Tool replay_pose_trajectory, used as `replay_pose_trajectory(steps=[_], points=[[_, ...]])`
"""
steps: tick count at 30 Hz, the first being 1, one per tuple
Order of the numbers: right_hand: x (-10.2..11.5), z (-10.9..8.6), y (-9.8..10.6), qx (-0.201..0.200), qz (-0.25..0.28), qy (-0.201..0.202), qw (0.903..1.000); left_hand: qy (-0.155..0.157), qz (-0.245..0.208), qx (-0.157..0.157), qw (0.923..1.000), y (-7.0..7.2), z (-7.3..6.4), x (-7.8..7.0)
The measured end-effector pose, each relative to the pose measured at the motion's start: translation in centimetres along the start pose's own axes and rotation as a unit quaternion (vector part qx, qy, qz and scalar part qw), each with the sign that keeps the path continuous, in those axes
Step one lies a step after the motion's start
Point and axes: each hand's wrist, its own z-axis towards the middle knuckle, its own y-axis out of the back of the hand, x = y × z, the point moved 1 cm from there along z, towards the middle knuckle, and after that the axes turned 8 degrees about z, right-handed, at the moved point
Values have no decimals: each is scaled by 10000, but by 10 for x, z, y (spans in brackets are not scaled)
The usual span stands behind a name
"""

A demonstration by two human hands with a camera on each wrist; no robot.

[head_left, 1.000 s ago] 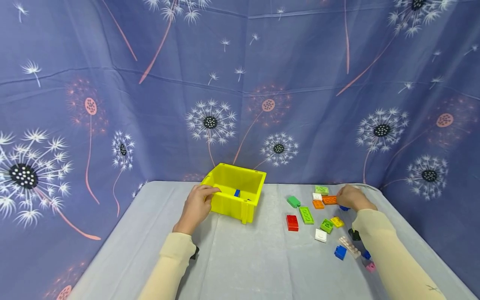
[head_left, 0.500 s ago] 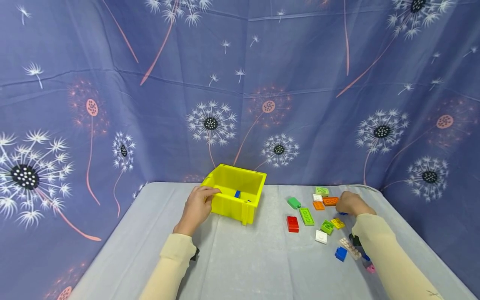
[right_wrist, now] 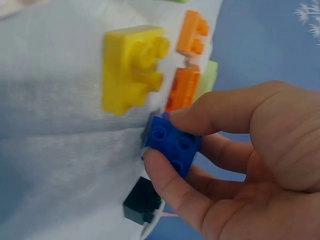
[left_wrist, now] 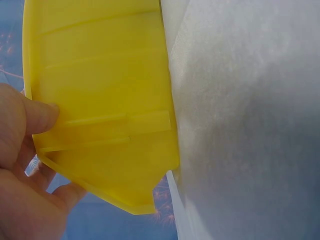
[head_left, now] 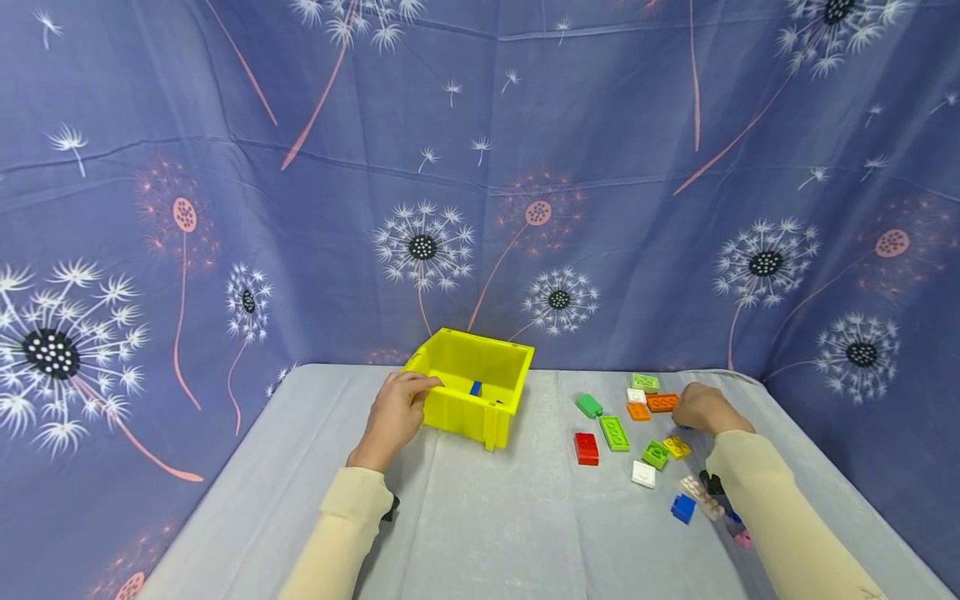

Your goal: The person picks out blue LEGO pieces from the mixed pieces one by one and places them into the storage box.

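Observation:
My left hand (head_left: 392,417) grips the near left rim of a yellow plastic bin (head_left: 459,415). In the left wrist view, the thumb (left_wrist: 42,116) lies on the bin's wall and the other fingers are at its edge. A small blue brick (head_left: 476,388) lies inside the bin. Over at the right, my right hand (head_left: 708,410) pinches a blue toy building brick (right_wrist: 172,142) between thumb and fingers, studs facing the wrist camera. Beside it are a yellow brick (right_wrist: 125,70), an orange brick (right_wrist: 183,89) and a dark brick (right_wrist: 141,201).
Several loose bricks lie on the right of the cloth-covered table (head_left: 495,533), among them a red brick (head_left: 587,448), a white brick (head_left: 643,474) and a lime-green plate (head_left: 614,433). A patterned blue curtain (head_left: 637,233) stands behind the table.
My right hand has dropped slightly over the blue brick, which now shows less beneath it in the head view. The left hand and the bin have stayed put.

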Motion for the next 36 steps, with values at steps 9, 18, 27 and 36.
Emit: replay_pose_trajectory(steps=[9, 18, 27, 36], points=[[22, -17, 18, -299, 381, 680, 9965, -38, -18, -44, 10000, 0, 0, 1], [70, -42, 37, -577, 382, 1121, 9913, 6, 39, 22, 10000, 0, -1, 1], [118, -67, 46, -835, 467, 1654, 9816, -17, 29, -19, 10000, 0, -1, 1], [154, -85, 42, -1006, 598, 1959, 9736, -21, 13, 12, 10000, -2, -1, 2]])
